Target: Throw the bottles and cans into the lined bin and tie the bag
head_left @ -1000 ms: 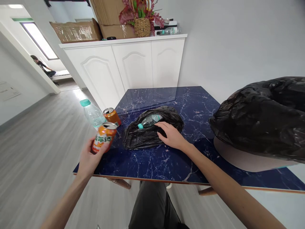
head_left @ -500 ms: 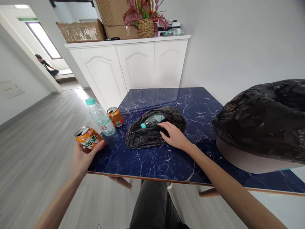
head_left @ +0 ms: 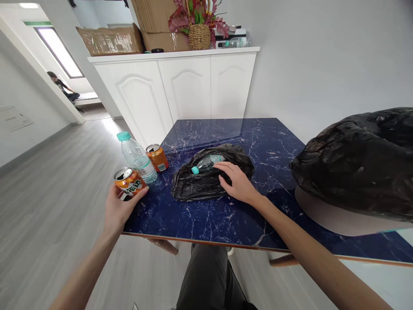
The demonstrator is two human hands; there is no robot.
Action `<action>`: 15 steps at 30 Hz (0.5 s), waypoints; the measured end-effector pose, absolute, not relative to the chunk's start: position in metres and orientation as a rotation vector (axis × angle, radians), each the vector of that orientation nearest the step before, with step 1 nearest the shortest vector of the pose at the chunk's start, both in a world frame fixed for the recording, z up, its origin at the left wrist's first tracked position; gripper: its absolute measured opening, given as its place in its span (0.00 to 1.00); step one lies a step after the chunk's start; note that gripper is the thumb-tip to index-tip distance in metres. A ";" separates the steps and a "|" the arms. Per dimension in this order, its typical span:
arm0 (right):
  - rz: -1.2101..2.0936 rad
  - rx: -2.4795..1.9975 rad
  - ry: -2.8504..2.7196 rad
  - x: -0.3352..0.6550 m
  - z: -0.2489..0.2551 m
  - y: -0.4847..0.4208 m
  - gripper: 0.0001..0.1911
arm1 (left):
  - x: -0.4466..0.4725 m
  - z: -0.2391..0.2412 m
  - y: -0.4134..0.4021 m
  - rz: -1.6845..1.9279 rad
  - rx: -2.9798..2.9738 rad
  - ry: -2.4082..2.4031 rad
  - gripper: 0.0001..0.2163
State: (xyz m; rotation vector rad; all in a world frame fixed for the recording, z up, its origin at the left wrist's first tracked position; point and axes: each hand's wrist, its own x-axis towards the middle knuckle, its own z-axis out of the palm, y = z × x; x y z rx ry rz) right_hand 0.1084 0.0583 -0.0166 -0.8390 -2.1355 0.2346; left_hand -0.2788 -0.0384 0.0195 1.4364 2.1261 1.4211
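The left hand [head_left: 120, 206] grips an orange can [head_left: 130, 183] left of the small black bag [head_left: 206, 181], whose mouth the open right hand [head_left: 237, 184] presses flat; next calls for carrying the can to that opening.

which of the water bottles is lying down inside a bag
The bottle in the small black bag by the right hand; the other bottle stands upright at the table edge.
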 end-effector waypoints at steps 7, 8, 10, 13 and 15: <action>0.208 -0.840 -2.260 0.103 -0.025 0.056 0.23 | -0.283 0.015 -0.040 1.618 1.233 1.991 0.37; 0.162 -0.848 -2.232 0.103 -0.025 0.056 0.22 | -0.286 0.013 -0.039 1.678 1.191 1.942 0.34; 0.057 -0.876 -2.163 0.102 -0.023 0.057 0.20 | -0.291 0.011 -0.036 1.805 1.083 1.878 0.29; -0.056 -0.888 -2.131 0.095 -0.015 0.065 0.18 | -0.292 0.011 -0.035 1.926 0.993 1.838 0.25; -0.077 -0.864 -2.180 0.085 -0.008 0.074 0.18 | -0.291 0.012 -0.036 1.965 0.966 1.821 0.23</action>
